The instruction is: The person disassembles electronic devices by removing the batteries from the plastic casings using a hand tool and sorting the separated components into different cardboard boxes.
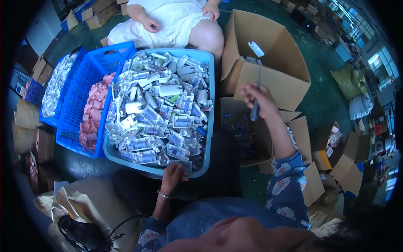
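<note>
A large light-blue tub (212, 105) in front of me is heaped with white plastic casings (140, 126), many with a blue cylindrical cell and thin wires inside. At its near rim my left hand (173, 176) is closed, fingertips pinching a small pale casing (185, 165). My right hand (261, 101) is raised over the cartons to the right, wrapped round a slim-bladed hand tool (254, 110) with a dark handle, its blade pointing away from me. A white casing piece (256, 49) shows at the large open carton (289, 75); I cannot tell whether it is falling or lying inside.
Left of the tub stands a blue crate (79, 113) with pink casings (94, 109), beyond it another blue crate (69, 88) of white pieces. A lower carton (260, 149) holds loose blue and green cells (239, 126). Another person (168, 23) sits across the tub.
</note>
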`<action>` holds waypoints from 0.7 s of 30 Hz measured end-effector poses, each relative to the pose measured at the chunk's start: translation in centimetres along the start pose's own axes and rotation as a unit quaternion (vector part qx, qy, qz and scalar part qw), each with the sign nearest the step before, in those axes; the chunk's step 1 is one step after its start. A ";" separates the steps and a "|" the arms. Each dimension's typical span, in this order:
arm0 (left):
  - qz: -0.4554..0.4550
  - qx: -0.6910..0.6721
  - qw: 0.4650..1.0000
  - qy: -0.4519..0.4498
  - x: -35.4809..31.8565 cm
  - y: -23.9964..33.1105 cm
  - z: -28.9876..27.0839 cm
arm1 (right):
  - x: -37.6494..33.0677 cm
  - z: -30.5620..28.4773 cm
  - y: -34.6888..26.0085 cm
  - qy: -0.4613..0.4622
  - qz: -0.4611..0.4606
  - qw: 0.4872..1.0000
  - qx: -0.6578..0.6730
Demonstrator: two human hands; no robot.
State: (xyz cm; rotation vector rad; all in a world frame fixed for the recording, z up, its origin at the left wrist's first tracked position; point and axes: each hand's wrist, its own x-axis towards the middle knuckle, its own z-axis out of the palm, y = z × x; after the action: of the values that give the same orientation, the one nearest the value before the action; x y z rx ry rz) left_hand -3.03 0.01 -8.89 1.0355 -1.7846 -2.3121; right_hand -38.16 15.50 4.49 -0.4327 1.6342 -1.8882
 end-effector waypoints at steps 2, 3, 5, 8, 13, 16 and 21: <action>0.003 -0.012 1.000 0.008 -0.2 -0.2 0.1 | -1.0 3.1 3.3 -0.129 0.022 0.985 -0.113; 0.018 -0.019 1.000 -0.007 -0.3 -0.5 -0.1 | -1.2 4.7 4.9 -0.178 0.037 0.970 -0.159; 0.034 -0.005 0.999 -0.032 -0.2 -0.1 -0.4 | -1.1 8.5 6.6 -0.158 -0.003 0.935 -0.318; 0.043 0.007 0.998 -0.036 -0.3 -0.7 -0.6 | 3.3 11.2 11.2 -0.075 -0.178 0.882 -0.430; 0.061 -0.034 0.997 -0.029 -0.9 -0.7 0.1 | 9.5 12.7 14.6 0.018 -0.188 0.840 -0.508; 0.088 -0.053 0.994 -0.031 -0.9 -1.3 0.2 | 9.3 13.0 14.9 0.044 -0.210 0.821 -0.529; 0.105 -0.049 0.993 -0.026 -1.0 -1.8 -0.2 | 6.1 12.1 13.1 0.095 -0.266 0.855 -0.434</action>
State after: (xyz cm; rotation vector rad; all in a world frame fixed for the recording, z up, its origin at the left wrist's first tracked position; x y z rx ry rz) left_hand -1.53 0.85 -9.97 0.7395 -1.6871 -2.2907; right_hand -32.65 1.39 -6.77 -1.1947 2.6850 -1.4278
